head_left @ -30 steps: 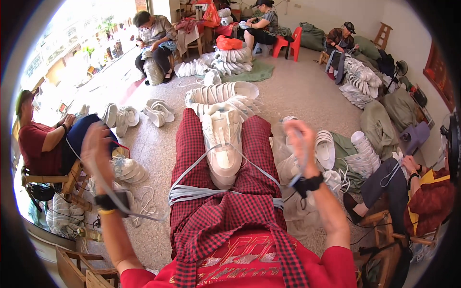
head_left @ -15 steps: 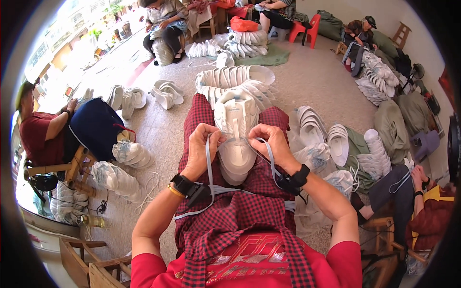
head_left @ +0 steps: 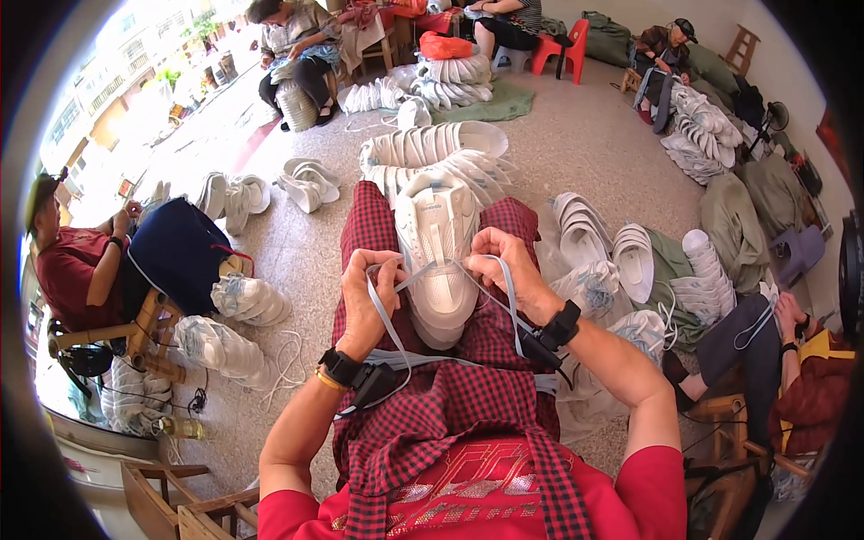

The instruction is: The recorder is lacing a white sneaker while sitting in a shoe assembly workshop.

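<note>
A white sneaker upper (head_left: pixel 441 310) lies across my lap, its rounded toe toward me. A light blue-grey shoelace (head_left: pixel 419 274) crosses it just above the toe, threaded at the lowest lacing holes. My left hand (head_left: pixel 367 301), left of the upper, pinches one end of the lace between thumb and fingers; the loose tail hangs over my wrist to the lap. On the other side my right hand (head_left: pixel 511 270) pinches the other end close to the upper's edge, its tail dropping past my wrist. More laces (head_left: pixel 423 359) lie across my checked apron (head_left: pixel 423 405).
Beyond my knees stands a row of stacked white uppers (head_left: pixel 423 148). More uppers (head_left: pixel 585 238) lie at right, beside a green cloth (head_left: pixel 670 270). Bundled uppers (head_left: pixel 225 351) are on the floor at left. Several people sit around, one (head_left: pixel 85 261) at left. A wooden stool (head_left: pixel 171 495) stands lower left.
My left hand has drawn slightly down and away from the upper, so a longer slanting stretch of lace shows there. The right hand stays nearly in place, and the view has shifted slightly.
</note>
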`<state>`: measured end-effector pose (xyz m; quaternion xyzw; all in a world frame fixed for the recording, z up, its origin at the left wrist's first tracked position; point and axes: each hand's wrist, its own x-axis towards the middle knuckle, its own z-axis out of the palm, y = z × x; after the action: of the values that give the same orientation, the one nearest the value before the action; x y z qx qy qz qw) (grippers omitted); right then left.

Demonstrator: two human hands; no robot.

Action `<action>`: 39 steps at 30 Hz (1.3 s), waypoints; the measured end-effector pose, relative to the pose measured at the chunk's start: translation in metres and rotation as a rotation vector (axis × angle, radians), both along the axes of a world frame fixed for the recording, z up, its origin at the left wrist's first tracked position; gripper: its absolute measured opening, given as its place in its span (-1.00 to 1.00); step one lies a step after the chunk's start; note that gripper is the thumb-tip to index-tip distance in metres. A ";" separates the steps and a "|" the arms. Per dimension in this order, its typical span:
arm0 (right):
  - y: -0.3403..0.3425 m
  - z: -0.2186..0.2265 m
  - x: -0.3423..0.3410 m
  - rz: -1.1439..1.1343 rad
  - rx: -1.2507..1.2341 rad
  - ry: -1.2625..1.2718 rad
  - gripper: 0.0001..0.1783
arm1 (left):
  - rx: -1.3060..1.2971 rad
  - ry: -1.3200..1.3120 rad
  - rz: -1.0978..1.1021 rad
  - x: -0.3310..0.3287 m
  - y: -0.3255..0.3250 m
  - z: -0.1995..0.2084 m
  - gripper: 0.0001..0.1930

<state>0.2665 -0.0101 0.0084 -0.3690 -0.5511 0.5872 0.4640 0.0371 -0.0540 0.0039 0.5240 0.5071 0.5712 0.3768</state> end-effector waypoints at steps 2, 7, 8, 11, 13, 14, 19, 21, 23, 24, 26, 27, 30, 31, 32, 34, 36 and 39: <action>0.001 0.000 -0.001 0.002 0.010 0.000 -0.82 | 0.058 0.030 0.035 -0.001 0.003 -0.008 -0.92; 0.005 -0.008 -0.002 -0.011 0.042 -0.033 -0.83 | 0.143 0.068 0.074 0.002 0.004 -0.014 -0.96; 0.008 -0.011 -0.004 -0.055 0.183 -0.147 -0.83 | 0.138 0.044 0.055 0.002 0.004 -0.015 -0.95; 0.003 0.007 -0.018 -0.119 0.506 -0.418 -0.81 | 0.110 0.020 0.036 0.006 0.000 -0.011 -0.92; 0.003 0.017 -0.030 -0.116 0.802 -0.612 -0.80 | 0.083 0.025 0.031 0.007 0.000 -0.012 -0.89; 0.005 0.018 -0.031 -0.105 0.803 -0.609 -0.80 | 0.081 0.024 0.042 0.007 -0.001 -0.012 -0.89; 0.014 0.011 -0.013 0.043 0.475 -0.537 -0.81 | 0.088 0.137 0.025 0.007 0.001 -0.012 -0.92; 0.013 0.014 -0.013 0.105 0.375 -0.522 -0.84 | 0.061 0.159 0.043 0.004 -0.002 -0.015 -0.93; 0.012 0.015 -0.012 0.103 0.382 -0.529 -0.84 | 0.059 0.155 0.062 0.005 0.000 -0.016 -0.93; 0.013 0.016 -0.012 0.097 0.386 -0.530 -0.84 | 0.057 0.154 0.071 0.006 0.001 -0.016 -0.93; 0.014 0.017 -0.010 0.106 0.379 -0.525 -0.84 | 0.074 0.192 0.081 0.007 0.002 -0.012 -0.92; 0.015 0.018 -0.009 0.113 0.373 -0.518 -0.84 | 0.093 0.232 0.088 0.008 0.002 -0.008 -0.91; 0.016 0.017 -0.010 0.111 0.374 -0.516 -0.82 | 0.051 0.326 0.074 0.009 0.006 0.007 -0.92; 0.016 0.019 -0.011 0.113 0.375 -0.516 -0.82 | 0.052 0.326 0.076 0.011 0.010 0.006 -0.92; 0.017 0.020 -0.012 0.121 0.422 -0.545 -0.81 | 0.160 0.390 0.054 0.014 0.016 0.003 -0.90; 0.019 0.024 -0.011 0.126 0.483 -0.575 -0.80 | 0.284 0.454 0.034 0.017 0.023 0.000 -0.88; 0.020 0.025 -0.006 0.138 0.539 -0.655 -0.78 | 0.166 0.413 -0.075 0.016 0.025 0.002 -0.87; 0.026 0.035 -0.008 0.157 0.915 -0.861 -0.73 | 0.193 0.499 -0.184 0.003 0.024 0.008 -0.82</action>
<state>0.2580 0.0164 0.0435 -0.2951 -0.9091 0.1232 0.2670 0.0403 -0.0295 0.0121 0.7257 0.4776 0.4338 0.2388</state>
